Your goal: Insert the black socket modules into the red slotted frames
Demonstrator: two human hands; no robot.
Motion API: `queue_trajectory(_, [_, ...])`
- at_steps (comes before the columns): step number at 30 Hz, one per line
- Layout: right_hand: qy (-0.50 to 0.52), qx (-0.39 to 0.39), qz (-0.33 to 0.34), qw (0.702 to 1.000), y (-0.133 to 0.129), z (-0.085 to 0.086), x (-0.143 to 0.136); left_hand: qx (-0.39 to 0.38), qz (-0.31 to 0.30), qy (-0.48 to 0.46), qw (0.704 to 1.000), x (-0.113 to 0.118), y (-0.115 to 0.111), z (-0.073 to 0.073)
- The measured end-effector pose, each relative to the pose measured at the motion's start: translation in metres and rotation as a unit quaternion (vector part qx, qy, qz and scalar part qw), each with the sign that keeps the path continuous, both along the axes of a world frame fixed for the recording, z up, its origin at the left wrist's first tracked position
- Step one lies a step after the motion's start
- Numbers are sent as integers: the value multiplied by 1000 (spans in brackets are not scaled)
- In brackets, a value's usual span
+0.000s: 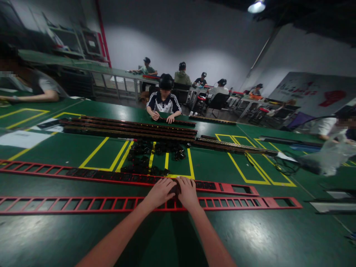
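Note:
My left hand (161, 192) and my right hand (187, 191) meet over the far red slotted frame (228, 189). Their fingers are bent around a small black part (175, 186) between them, mostly hidden by the fingers. Black square modules (90, 173) fill several slots of this frame, left and right of my hands. Closer to me lies a second red slotted frame (278, 203), passing under my wrists, its visible slots showing green. Just beyond my hands is a loose pile of black modules (141, 150), some with shiny bits.
Long dark rails (133, 128) lie stacked across the green table (250, 237), which has yellow marked boxes. A co-worker (164, 98) sits opposite, hands on the table. White sheets (25, 139) lie at left. A clear plastic bag (328, 157) and cables (285, 167) are at right.

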State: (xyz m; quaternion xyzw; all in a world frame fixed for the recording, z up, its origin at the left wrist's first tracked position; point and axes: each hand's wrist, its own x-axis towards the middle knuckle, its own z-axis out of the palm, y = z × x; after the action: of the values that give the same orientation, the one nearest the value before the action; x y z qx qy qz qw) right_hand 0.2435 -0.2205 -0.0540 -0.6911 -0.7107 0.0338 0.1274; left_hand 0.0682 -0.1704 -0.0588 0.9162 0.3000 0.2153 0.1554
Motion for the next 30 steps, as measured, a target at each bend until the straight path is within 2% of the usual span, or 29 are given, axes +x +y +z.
queue_trajectory(5, [-6, 1, -52, 999, 0, -6, -18, -41, 8, 13, 999, -5, -11, -2])
queue_trajectory(12, [21, -12, -11, 1000, -1, -11, -16, -43, 36, 25, 998, -5, -15, -2])
queue_trajectory(18, [44, 2, -8, 999, -1, -13, -15, -24, 49, 42, 998, -4, -17, -5])
queue_trajectory(24, [40, 13, -10, 999, -2, -11, -16, -62, 58, 14, 996, -8, -16, -3])
queue_trajectory(27, [36, 8, -10, 999, -2, -10, -16, -94, 40, 14, 995, -13, -22, 0])
queue_trajectory(30, [33, 10, -12, 999, -1, -12, -16, -93, 8, 36, 995, -17, -29, 5])
